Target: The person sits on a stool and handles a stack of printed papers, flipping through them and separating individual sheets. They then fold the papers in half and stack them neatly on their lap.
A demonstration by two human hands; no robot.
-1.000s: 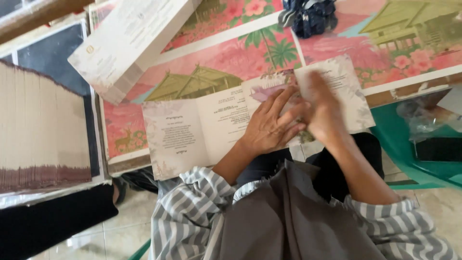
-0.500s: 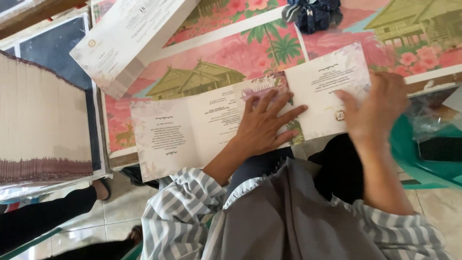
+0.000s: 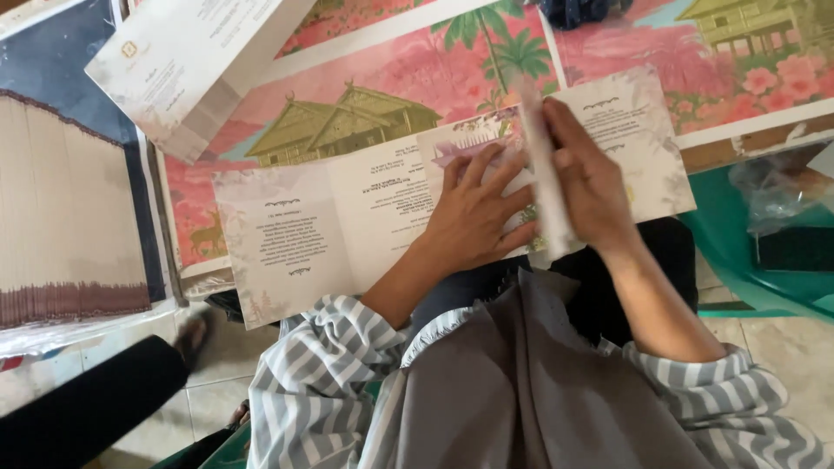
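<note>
A long cream folded card (image 3: pixel 287 243) with printed text lies open across my lap and the pink illustrated sheets. My left hand (image 3: pixel 478 208) presses flat on its middle panel, fingers spread beside a small purple picture. My right hand (image 3: pixel 591 182) grips a card panel (image 3: pixel 543 174) that stands on edge, half turned over toward the left. Behind that hand lies another cream panel (image 3: pixel 651 148), flat.
A tall stack of cards (image 3: pixel 61 217) stands at the left, and a white box (image 3: pixel 191 61) lies at the upper left. Pink printed sheets (image 3: pixel 391 78) with houses and palms cover the surface. Green plastic (image 3: pixel 747 269) is at the right. Another person's dark sleeve (image 3: pixel 78 408) is bottom left.
My right hand has swung the right-hand panel up from flat and over toward the left, so it now stands on edge. My left hand stays pressed on the middle.
</note>
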